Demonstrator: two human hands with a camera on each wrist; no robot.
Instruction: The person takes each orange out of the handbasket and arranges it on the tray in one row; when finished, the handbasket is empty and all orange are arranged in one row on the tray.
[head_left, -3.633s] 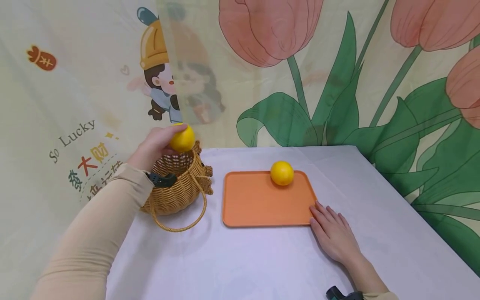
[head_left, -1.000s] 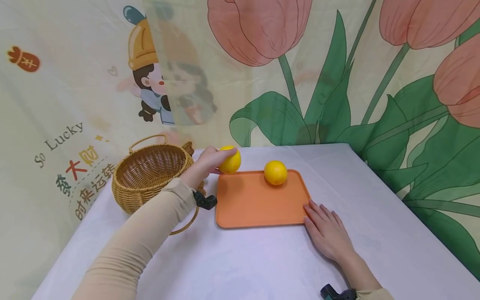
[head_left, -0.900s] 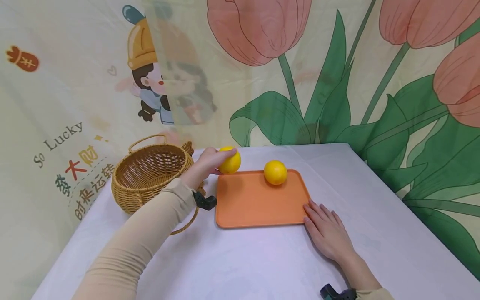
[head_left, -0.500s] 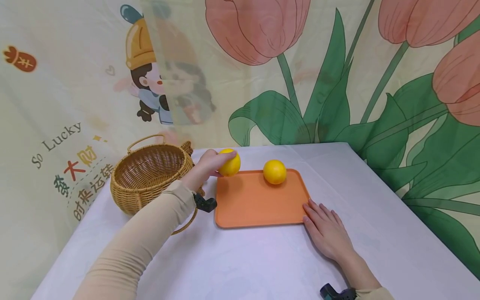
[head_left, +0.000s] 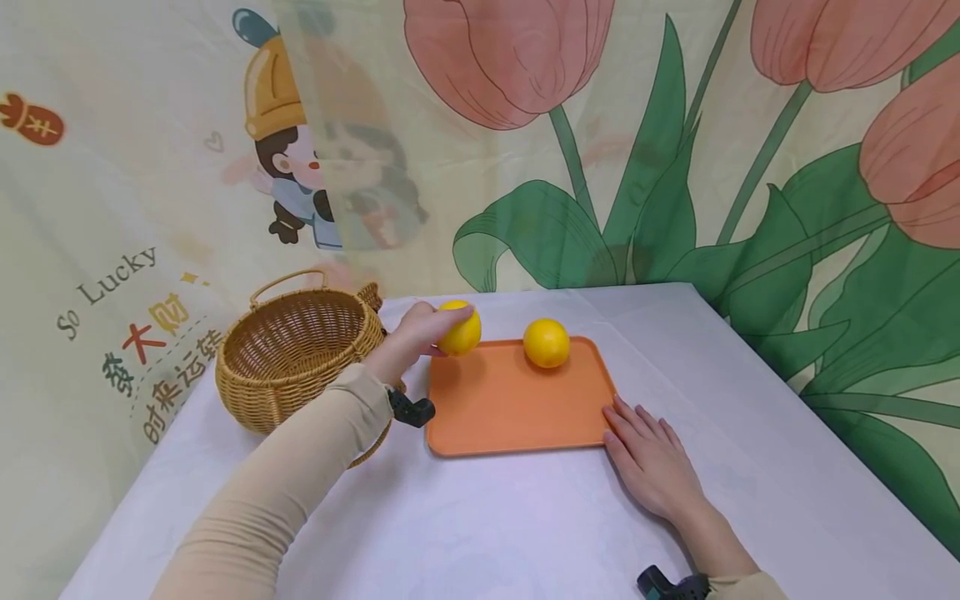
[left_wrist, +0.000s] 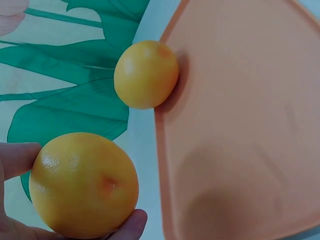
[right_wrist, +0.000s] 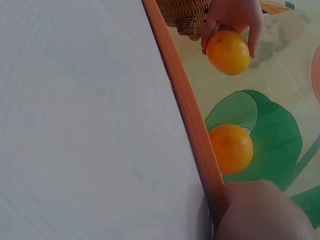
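Observation:
My left hand (head_left: 411, 335) grips a yellow-orange orange (head_left: 460, 328) over the far left corner of the orange tray (head_left: 517, 412). In the left wrist view the thumb and fingertips wrap this orange (left_wrist: 84, 185) at its sides, and a shadow falls on the tray. A second orange (head_left: 547, 342) sits at the tray's far edge, right of the held one. My right hand (head_left: 652, 462) lies flat on the table, its fingers touching the tray's near right edge. In the right wrist view both oranges show beyond the tray rim (right_wrist: 187, 107).
Left of the tray stands a wicker basket (head_left: 247, 392) with nothing seen inside; my left forearm crosses in front of it. A white cloth (head_left: 480, 525) covers the table. A printed curtain (head_left: 517, 225) hangs behind and at the left.
My left hand has carried the orange from over the basket rightward to the tray's far left corner, dipping slightly in the last second. The right hand keeps its place at the tray's edge.

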